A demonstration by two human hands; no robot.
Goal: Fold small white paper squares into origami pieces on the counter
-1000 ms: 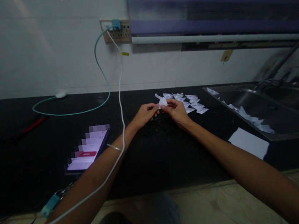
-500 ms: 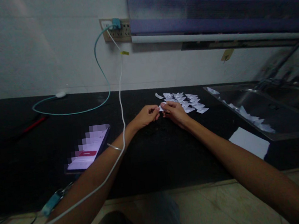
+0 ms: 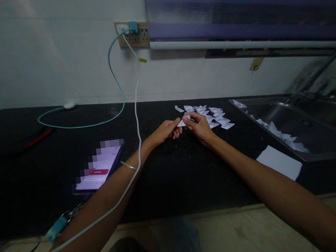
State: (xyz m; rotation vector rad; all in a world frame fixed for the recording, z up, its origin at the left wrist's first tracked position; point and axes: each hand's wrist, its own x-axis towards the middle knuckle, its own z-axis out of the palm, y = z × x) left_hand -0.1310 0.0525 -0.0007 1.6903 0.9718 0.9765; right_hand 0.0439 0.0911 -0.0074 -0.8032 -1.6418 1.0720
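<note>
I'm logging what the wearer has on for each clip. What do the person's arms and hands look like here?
Both forearms are bare, with no sleeves in view and no gloves. The left wrist carries a thin silvery bangle. The left hand and right hand show no rings that can be made out in this dim picture. A white cable crosses over the left forearm.

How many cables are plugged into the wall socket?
2. A teal cable loops left over the counter. A white cable hangs down and crosses the left forearm. Both meet at the socket.
</note>
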